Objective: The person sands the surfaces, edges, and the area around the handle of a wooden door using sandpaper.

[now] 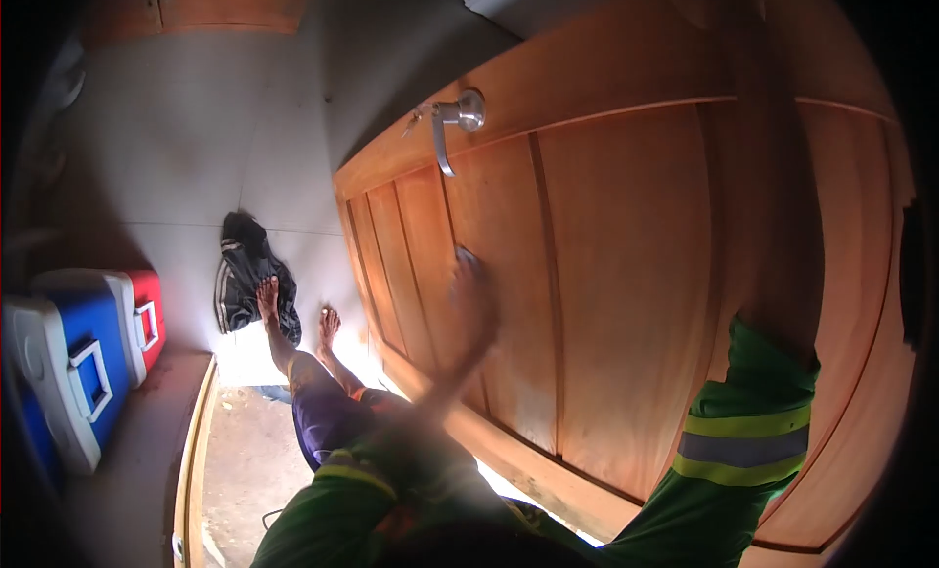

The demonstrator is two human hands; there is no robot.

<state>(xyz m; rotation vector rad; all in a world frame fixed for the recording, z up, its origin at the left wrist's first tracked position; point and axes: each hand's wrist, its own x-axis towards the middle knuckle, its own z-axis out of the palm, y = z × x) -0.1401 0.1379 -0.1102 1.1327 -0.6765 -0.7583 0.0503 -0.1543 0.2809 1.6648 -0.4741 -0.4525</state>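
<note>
My left hand [476, 296], blurred by motion, is at the panelled face of the wooden door [626, 275]. A small flat grey piece [467, 256] shows at its fingertips, against the wood; its kind is not clear. Up and to the right, my right arm stretches along the door, and my right hand [719, 3] is at the dark upper edge of the view. Its fingers are too dim to make out. Above my left hand, a metal lever handle [445, 138] is fixed to the door, with keys [412, 122] beside it.
A blue cooler [93, 372] and a red cooler [147, 324] with white lids lie at the left. My bare foot [268, 296] rests on a black striped cloth [249, 265]. A wooden threshold strip [196, 460] runs along the floor. Wooden cabinet doors [225, 6] show at top left.
</note>
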